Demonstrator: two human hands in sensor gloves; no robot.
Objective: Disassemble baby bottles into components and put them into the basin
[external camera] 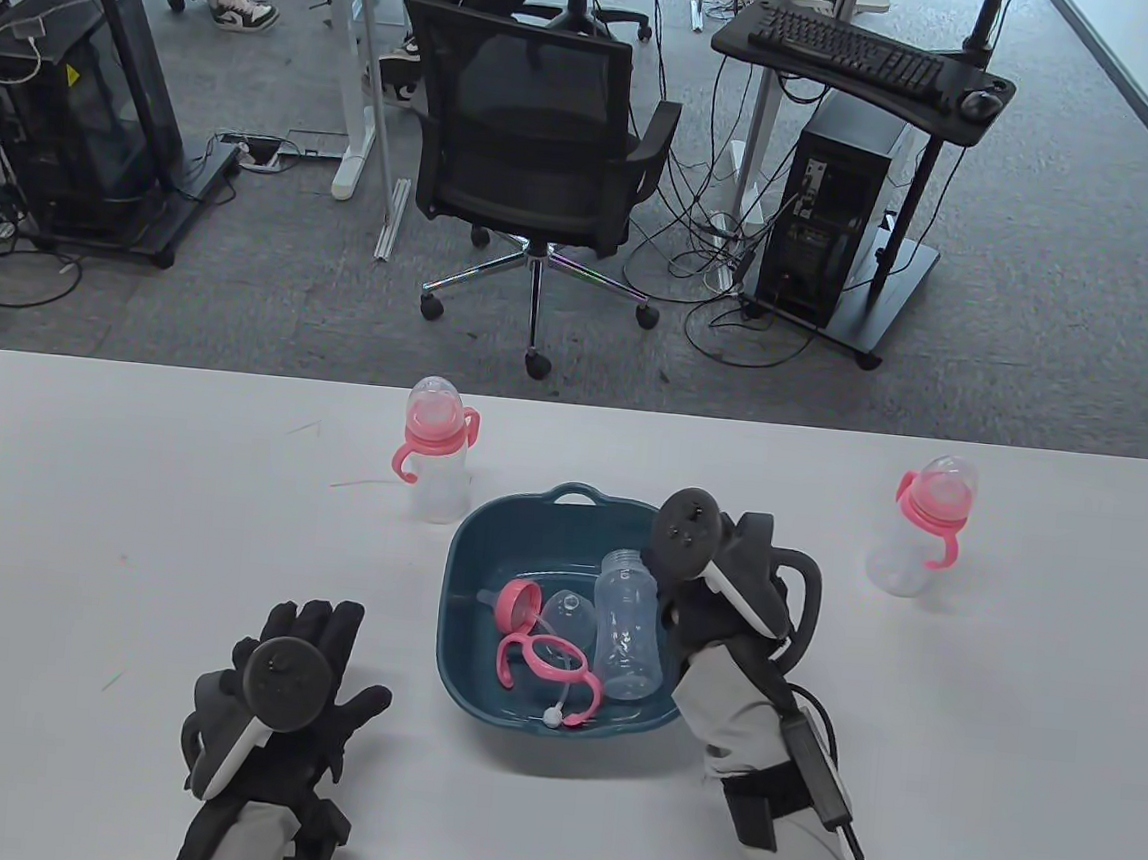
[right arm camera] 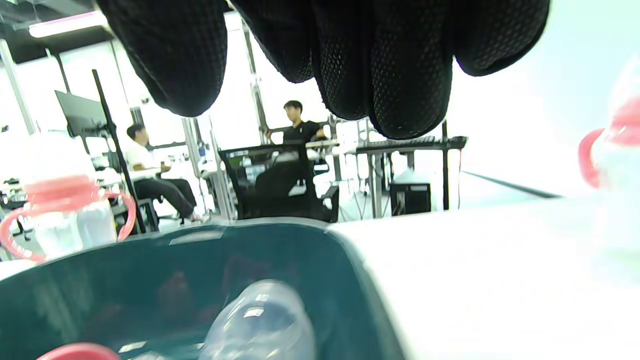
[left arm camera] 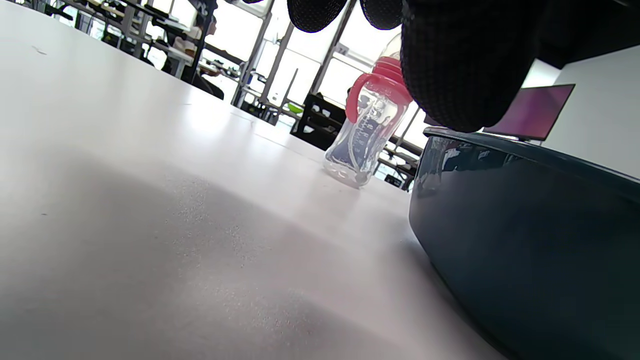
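A: Going left to right, what do we have?
B: The left hand [external camera: 285, 696] lies flat on the table [external camera: 74, 527], fingers spread, holding nothing. Far of it stands an assembled bottle [external camera: 436, 453]

A: And the middle?
B: The basin [external camera: 472, 682] holds a bare bottle body [external camera: 627, 625], a pink handle ring [external camera: 549, 661] and a teat. The right hand [external camera: 720, 593] hovers at its right rim; its fingers look empty, though I cannot tell their spread

A: Next?
B: Probably the far-right bottle [external camera: 922, 526]: steady the body, twist the collar
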